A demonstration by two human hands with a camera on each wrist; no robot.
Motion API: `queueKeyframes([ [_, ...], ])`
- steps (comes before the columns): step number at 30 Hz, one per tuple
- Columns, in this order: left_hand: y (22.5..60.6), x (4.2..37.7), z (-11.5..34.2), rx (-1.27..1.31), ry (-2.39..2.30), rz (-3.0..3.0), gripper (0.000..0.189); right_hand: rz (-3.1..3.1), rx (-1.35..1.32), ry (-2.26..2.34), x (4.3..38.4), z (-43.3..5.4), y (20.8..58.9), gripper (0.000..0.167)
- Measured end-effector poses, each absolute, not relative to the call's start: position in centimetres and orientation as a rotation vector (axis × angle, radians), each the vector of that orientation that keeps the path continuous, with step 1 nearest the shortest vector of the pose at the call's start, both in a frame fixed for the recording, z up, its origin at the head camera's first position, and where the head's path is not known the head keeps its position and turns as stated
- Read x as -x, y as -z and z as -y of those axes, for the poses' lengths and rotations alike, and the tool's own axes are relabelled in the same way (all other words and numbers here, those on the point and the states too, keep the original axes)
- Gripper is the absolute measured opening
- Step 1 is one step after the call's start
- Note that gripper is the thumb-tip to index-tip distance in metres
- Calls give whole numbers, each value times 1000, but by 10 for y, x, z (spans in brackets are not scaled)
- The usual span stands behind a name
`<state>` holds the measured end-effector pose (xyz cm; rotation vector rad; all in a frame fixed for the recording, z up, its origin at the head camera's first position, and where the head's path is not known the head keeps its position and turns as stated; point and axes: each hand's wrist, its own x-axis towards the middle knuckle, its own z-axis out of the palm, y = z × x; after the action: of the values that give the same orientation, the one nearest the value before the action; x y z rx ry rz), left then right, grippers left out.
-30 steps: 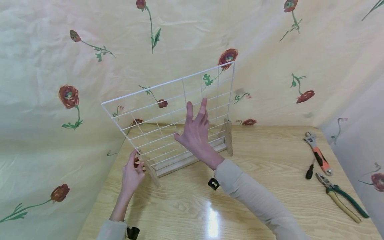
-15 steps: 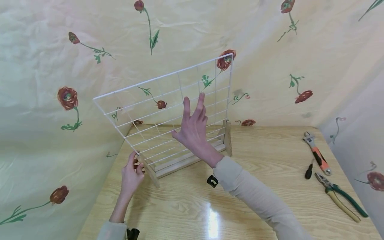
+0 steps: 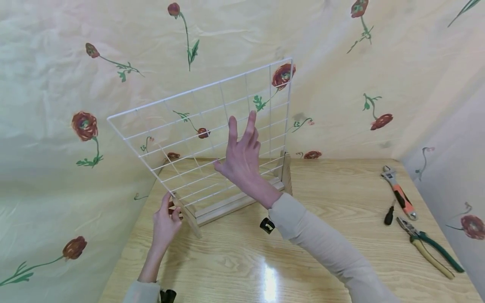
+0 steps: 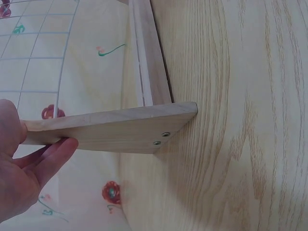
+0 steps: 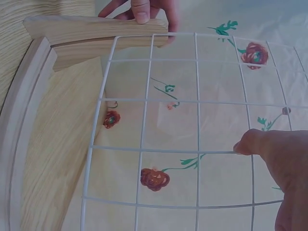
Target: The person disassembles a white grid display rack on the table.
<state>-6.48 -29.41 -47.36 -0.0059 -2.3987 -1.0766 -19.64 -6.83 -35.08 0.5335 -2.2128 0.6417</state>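
Note:
A white wire grid panel (image 3: 204,113) leans, tilted, over a low wooden stand (image 3: 236,204) on the table. With its fingers and thumb, my left hand (image 3: 166,223) grips the stand's near-left side board (image 4: 110,127). Two screw heads (image 4: 161,138) show in that board in the left wrist view. My right hand (image 3: 242,162) holds the grid near its middle, fingers spread across several wires. In the right wrist view, its thumb (image 5: 250,142) lies at a wire crossing; the other fingers are out of that frame. The grid's lower edge overlaps the stand in the head view.
On the table's right side lie an adjustable wrench (image 3: 399,193), a small black screwdriver (image 3: 389,215) and green-and-yellow pliers (image 3: 428,246). A flower-printed cloth (image 3: 341,84) hangs behind the wooden table (image 3: 341,198) and along its sides.
The grid's top edge has risen and come nearer, its left corner shifting up and left. My right hand has moved up slightly with it. My left hand stays on the side board.

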Motion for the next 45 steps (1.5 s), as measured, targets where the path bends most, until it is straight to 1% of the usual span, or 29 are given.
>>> queueKeyframes([
  [13,477,65,294,9,1089,2394,55,2188,-546,-633,194,68,337,137],
  [24,475,66,294,22,1071,2389,55,2100,-516,-609,194,61,315,133],
  [32,473,66,294,40,972,2387,54,2047,-490,-648,187,51,296,135],
  [38,473,66,293,41,939,2375,51,2029,-505,-736,180,42,290,138],
  [42,474,66,294,44,988,2373,49,2063,-511,-756,173,30,289,138],
  [45,477,66,298,71,1091,2364,53,2104,-501,-784,169,19,291,140],
])
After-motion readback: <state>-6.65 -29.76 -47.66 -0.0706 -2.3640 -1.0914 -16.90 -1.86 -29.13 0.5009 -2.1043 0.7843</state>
